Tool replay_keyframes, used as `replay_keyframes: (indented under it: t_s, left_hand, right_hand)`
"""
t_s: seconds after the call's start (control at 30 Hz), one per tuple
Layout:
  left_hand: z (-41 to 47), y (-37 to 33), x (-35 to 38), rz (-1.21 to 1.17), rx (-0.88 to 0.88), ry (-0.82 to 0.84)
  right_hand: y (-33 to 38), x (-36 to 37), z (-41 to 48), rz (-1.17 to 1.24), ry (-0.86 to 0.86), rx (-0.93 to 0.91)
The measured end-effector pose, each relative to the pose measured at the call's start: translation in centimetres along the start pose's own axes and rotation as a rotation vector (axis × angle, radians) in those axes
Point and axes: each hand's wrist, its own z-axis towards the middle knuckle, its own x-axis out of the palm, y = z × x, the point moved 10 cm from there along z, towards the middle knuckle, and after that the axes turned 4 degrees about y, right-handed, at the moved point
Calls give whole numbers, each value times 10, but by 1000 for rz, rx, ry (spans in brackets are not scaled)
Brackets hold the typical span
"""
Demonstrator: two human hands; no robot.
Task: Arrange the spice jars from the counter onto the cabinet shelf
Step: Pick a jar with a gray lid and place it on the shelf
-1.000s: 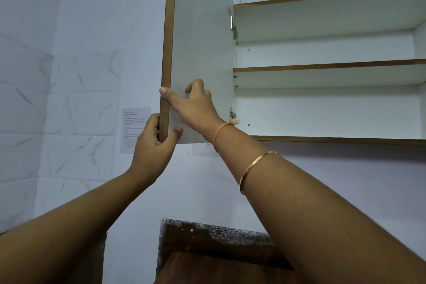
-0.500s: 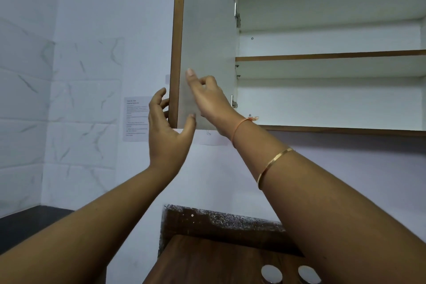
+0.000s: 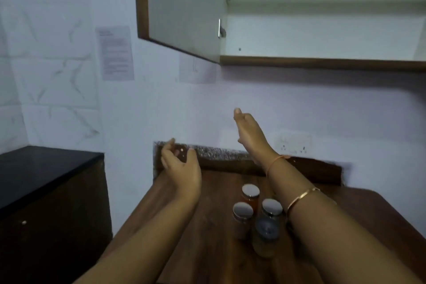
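1. four small glass spice jars (image 3: 254, 211) stand clustered on the brown wooden counter (image 3: 207, 249), three with shiny silver lids and the nearest with a dark lid; they sit touching or just beside one another, between the two forearms. none is held.
2. left hand (image 3: 181, 165) hangs above the counter's far left part, fingers loosely curled and spread wide, holding nothing.
3. right hand (image 3: 250, 132) is higher, in front of the pale wall, fingers extended and apart, also holding nothing; a thin orange thread and a gold bangle (image 3: 303, 196) sit on that arm.
4. white wall cabinet (image 3: 322, 37) with wood-brown edging is above; its door (image 3: 182, 7) stands swung wide, presumably to clear access. the lowest shelf shows bare.
5. judgement: shelf is ready, no jar moved yet; next step likely a reach down to a jar.
6. risk: the tight cluster may let a grasp knock a neighbour.
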Motion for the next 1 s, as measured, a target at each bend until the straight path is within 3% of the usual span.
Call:
replay_keyframes:
  t_s: [0.13, 0.33, 0.47, 0.67, 0.8, 1.0]
  left_hand:
    - [-36, 71, 18, 140, -82, 149]
    - [-68, 155, 48, 345, -243, 284]
    - [-88, 211, 63, 393, -485, 321]
    - [-103, 253, 80, 429, -608, 299]
    - [-97, 271, 93, 485, -633, 294]
    - [-99, 299, 112, 564, -692, 315]
  right_hand:
    - [-94, -12, -18, 63, -46, 232]
    - [-198, -41, -27, 51, -90, 393]
    - [-271, -54, -30, 12, -114, 512]
    - [-356, -41, -44, -137, 54, 713]
    - [-391, -23, -49, -297, 253, 716]
    - [-423, -3, -53, -400, 405, 754]
